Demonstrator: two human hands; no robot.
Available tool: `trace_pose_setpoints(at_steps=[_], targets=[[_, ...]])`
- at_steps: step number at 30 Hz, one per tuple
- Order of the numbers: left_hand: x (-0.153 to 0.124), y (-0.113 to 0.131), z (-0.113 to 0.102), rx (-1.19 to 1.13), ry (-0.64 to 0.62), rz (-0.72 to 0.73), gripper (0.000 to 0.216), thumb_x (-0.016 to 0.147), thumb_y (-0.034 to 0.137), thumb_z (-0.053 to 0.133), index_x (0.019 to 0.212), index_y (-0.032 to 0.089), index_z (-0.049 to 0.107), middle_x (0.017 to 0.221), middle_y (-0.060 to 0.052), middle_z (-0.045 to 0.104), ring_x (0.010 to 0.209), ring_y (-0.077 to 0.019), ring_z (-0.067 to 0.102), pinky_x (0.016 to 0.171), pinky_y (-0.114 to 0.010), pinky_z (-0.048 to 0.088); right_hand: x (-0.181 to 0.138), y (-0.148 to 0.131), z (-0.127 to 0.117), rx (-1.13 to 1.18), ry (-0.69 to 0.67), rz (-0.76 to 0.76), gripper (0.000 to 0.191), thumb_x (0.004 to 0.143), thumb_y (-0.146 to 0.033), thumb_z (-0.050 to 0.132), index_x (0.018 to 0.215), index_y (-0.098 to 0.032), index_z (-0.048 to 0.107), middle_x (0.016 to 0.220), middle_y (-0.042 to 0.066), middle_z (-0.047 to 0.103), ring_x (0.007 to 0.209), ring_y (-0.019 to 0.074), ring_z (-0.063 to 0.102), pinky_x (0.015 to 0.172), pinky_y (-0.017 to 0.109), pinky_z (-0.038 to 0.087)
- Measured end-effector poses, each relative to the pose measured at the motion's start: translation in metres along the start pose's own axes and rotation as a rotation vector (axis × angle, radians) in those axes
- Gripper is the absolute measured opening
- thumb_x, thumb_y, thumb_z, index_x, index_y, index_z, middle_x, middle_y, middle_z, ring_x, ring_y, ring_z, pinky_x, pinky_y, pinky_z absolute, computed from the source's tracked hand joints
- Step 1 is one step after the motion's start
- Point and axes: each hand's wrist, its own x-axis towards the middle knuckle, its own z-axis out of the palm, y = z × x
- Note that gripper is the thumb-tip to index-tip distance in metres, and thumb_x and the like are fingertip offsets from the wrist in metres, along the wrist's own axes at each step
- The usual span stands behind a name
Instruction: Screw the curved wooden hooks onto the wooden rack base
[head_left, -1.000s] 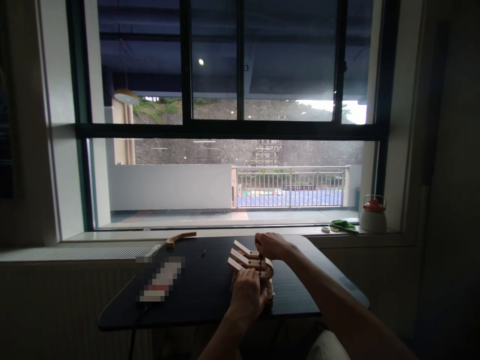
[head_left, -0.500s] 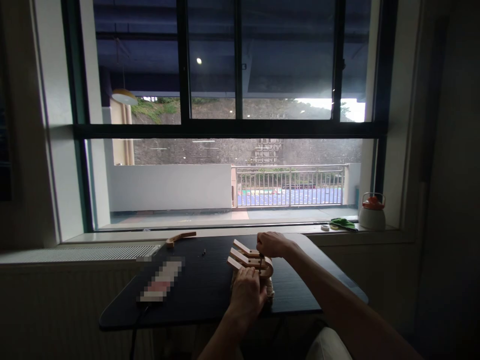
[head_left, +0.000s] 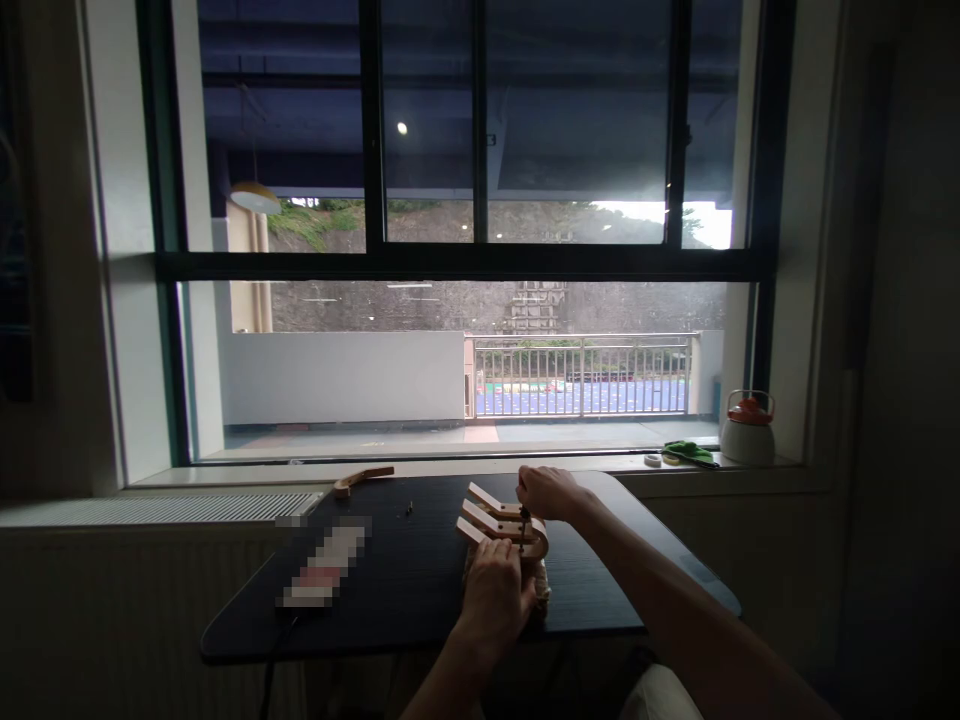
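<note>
A light wooden assembly (head_left: 495,520) with three slanted prongs and a curved end stands near the middle of the dark table (head_left: 397,590). My left hand (head_left: 495,592) lies closed over the near end of this piece and holds it down. My right hand (head_left: 547,492) is closed on the top of a thin dark tool (head_left: 523,528), which stands upright with its tip on the curved wooden end.
A loose curved wooden part (head_left: 361,479) lies at the table's far left edge, and a small dark screw (head_left: 409,508) sits on the tabletop. A blurred flat package (head_left: 324,562) rests left. On the windowsill stand a white jug with orange lid (head_left: 747,428) and a green item (head_left: 687,452).
None in the hands or the wooden piece; only the view shifts slightly down and back.
</note>
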Motion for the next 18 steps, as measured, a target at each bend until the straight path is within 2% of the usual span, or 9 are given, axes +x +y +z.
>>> trace_pose_setpoints(at_steps=[6,12,18], targets=[[-0.0013,-0.0012,0.0026,0.006,0.002,0.004,0.035,0.074,0.026,0.051,0.105,0.011,0.059,0.105,-0.012,0.061,0.103,-0.026,0.051,0.102,-0.041,0.03,0.0057,0.0033,-0.0012,-0.012,-0.017,-0.061,0.023,0.082,-0.034,0.047,0.089,-0.021,0.064,0.09,0.007,0.068,0.082,0.0197,0.062,0.064,0.025,0.04],[-0.0005,0.0006,-0.0019,-0.004,-0.004,0.004,0.032,0.075,0.026,0.05,0.103,0.013,0.059,0.104,-0.011,0.061,0.103,-0.0255,0.051,0.101,-0.04,0.031,0.0025,0.0038,0.0006,-0.037,0.003,-0.022,0.03,0.085,-0.037,0.043,0.09,-0.017,0.065,0.092,0.012,0.067,0.086,0.0233,0.062,0.066,0.028,0.041],[0.0001,0.0002,-0.0017,-0.011,-0.005,0.013,0.029,0.075,0.024,0.049,0.101,0.013,0.059,0.103,-0.011,0.06,0.101,-0.0251,0.052,0.1,-0.041,0.031,-0.0036,0.0007,-0.0034,-0.043,0.016,-0.038,0.03,0.087,-0.037,0.042,0.094,-0.016,0.063,0.088,0.011,0.067,0.078,0.0214,0.063,0.061,0.026,0.041]])
